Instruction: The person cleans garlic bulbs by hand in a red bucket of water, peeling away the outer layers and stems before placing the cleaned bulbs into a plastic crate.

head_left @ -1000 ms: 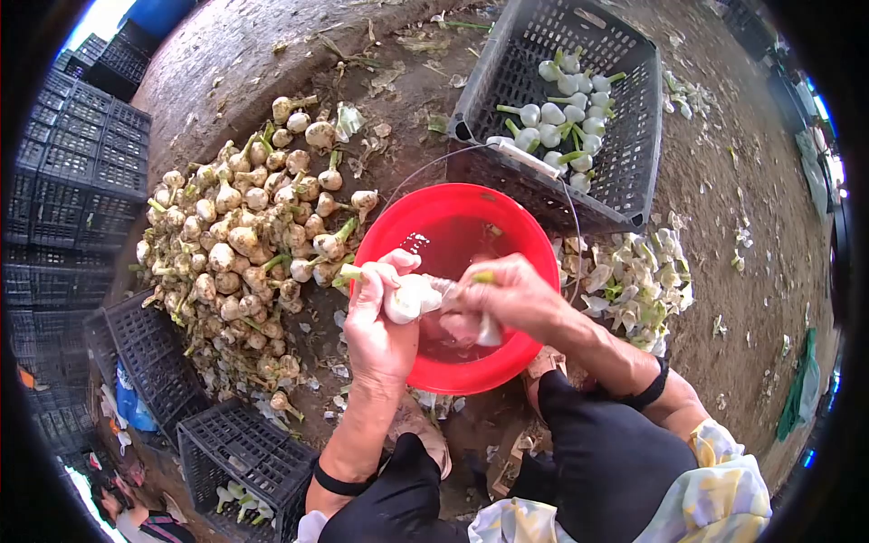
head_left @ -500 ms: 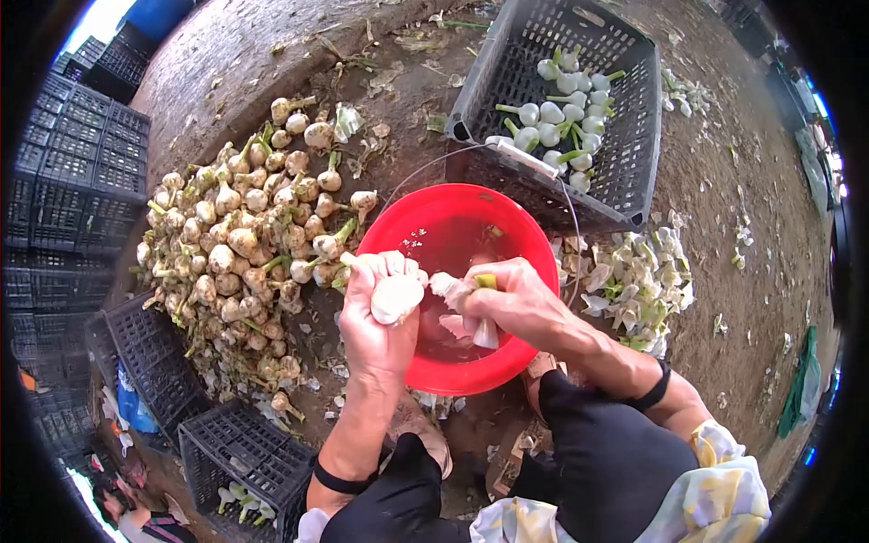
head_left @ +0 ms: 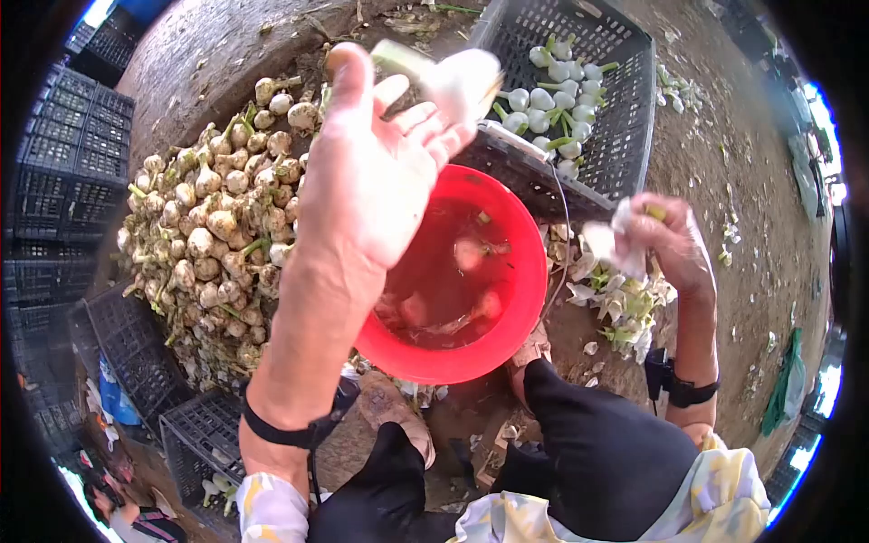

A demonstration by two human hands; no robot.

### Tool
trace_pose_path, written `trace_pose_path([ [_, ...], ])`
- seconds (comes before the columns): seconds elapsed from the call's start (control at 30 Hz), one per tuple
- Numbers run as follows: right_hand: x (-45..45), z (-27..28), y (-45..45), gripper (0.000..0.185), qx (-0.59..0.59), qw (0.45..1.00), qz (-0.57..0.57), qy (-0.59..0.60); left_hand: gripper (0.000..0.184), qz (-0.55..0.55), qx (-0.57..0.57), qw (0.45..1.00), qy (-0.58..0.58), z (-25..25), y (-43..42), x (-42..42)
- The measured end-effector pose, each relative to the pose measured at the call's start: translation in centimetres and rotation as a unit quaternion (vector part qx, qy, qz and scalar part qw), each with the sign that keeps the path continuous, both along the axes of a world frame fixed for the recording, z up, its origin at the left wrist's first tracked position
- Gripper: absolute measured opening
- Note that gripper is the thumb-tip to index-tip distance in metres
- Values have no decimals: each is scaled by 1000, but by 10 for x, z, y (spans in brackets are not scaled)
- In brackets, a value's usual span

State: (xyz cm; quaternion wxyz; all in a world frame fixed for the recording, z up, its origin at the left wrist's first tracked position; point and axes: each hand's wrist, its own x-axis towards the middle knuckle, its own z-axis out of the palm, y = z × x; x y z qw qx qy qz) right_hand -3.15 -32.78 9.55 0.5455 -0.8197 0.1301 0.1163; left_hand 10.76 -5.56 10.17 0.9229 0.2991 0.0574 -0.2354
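Note:
My left hand (head_left: pixel 376 181) is stretched out palm up, fingers spread, above the red bucket's far left rim. A peeled white garlic bulb (head_left: pixel 463 83) with a green stem is blurred just beyond its fingertips, apparently loose from them. My right hand (head_left: pixel 670 237) is closed on garlic peel (head_left: pixel 631 258), partly smeared by motion, over the heap of discarded skins (head_left: pixel 625 308). Between my hands stands the red bucket (head_left: pixel 416 366), with garlic bulbs (head_left: pixel 469 255) in its water. Peeled bulbs (head_left: pixel 563 100) lie in the black crate (head_left: pixel 638 118) beyond the bucket.
Unpeeled garlic bulbs (head_left: pixel 222 217) form a large pile on the left. Stacked black crates (head_left: pixel 68 172) stand at the far left, with another crate (head_left: pixel 195 439) low on that side. A green bag (head_left: pixel 784 385) lies on the right. A person (head_left: pixel 136 516) is at the bottom left.
My left hand has swung forward and up toward the crate, its fingers opening away from the peeled bulb. My right hand has moved right, from above the bucket to over the heap of skins.

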Motion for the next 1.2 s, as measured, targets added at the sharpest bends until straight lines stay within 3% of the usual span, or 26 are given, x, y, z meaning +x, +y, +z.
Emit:
trace_pose_path([
  [0.03, -6, -28, -27, 20, -23, 998, 16, 62, 78, 20, 47, 998, 35, 4, -2, 4],
  [0.07, -18, -64, -44, 24, -214, 960, 68, 169, 83, 20, 125, 992, -26, -2, 3, -4],
  [0.1, -34, -94, -52, 28, -394, 872, 113, 270, 65, 35, 181, 982, -42, -25, 14, -8],
  [0.17, -61, -113, -55, 33, -638, 683, 256, 247, 42, -49, 178, 983, 5, -66, 44, -25],
  [0.2, -55, -87, -36, 34, -542, 818, 117, 154, 33, -45, 211, 975, 48, -78, 53, -39],
  [0.23, -44, -80, -32, 33, -457, 877, 93, 116, 27, -43, 244, 965, 86, -86, 58, -52],
  [0.27, -27, -49, -5, 27, -508, 854, 116, 15, 23, -1, 279, 952, 128, -100, 60, -64],
  [0.3, -6, -28, 16, 21, -389, 913, 95, -82, 20, 45, 311, 934, 170, -112, 62, -75],
  [0.33, 12, -4, 38, 13, -357, 912, 150, -134, 20, 54, 339, 921, 183, -118, 59, -84],
  [0.37, 28, 15, 65, 11, -314, 890, 262, -200, 20, 64, 366, 908, 194, -123, 57, -91],
  [0.47, 78, -57, 130, 14, -348, 756, 548, -83, 24, 46, 353, 913, 198, -130, 61, -100],
  [0.5, 85, -96, 143, 19, -422, 663, 606, -128, 25, 58, 346, 920, 174, -129, 61, -99],
  [0.53, 89, -133, 146, 22, -467, 610, 629, -115, 27, 62, 330, 921, 195, -133, 63, -98],
  [0.57, 93, -125, 152, 25, -517, 525, 676, -32, 27, 61, 327, 923, 193, -132, 64, -97],
  [0.6, 102, -231, 132, 24, -443, 510, 729, -114, 26, 61, 311, 925, 209, -132, 64, -98],
  [0.63, 98, -263, 123, 24, -444, 509, 729, -112, 25, 61, 294, 927, 225, -131, 63, -99],
  [0.7, 92, -281, 112, 23, -234, 697, 662, -148, 28, 58, 307, 923, 224, -131, 63, -100],
  [0.73, 92, -280, 104, 23, -63, 706, 650, -274, 29, 49, 325, 919, 220, -130, 63, -102],
  [0.8, 98, -175, 144, 24, -225, 715, 657, -84, 33, 24, 350, 911, 217, -127, 62, -103],
  [0.83, 102, -119, 165, 25, -312, 690, 653, 2, 33, 24, 348, 911, 219, -123, 60, -102],
  [0.87, 100, -109, 165, 25, -310, 690, 654, 4, 35, -30, 320, 921, 222, -115, 59, -100],
  [0.93, 95, -96, 162, 18, -135, 853, 504, -24, 40, -118, 240, 941, 208, -116, 64, -99],
  [0.97, 93, -90, 158, 18, -129, 853, 505, -28, 40, -116, 246, 939, 208, -116, 65, -98],
  [1.03, 87, -76, 148, 16, 135, 936, 326, 2, 43, -115, 2, 984, 137, -113, 68, -97],
  [1.1, 81, -64, 143, 21, 170, 946, 274, 26, 47, -108, -26, 988, 107, -99, 66, -96],
  [1.2, 58, -72, 146, 12, 304, 935, 62, 174, 53, 17, 68, 998, 5, -95, 53, -105],
])
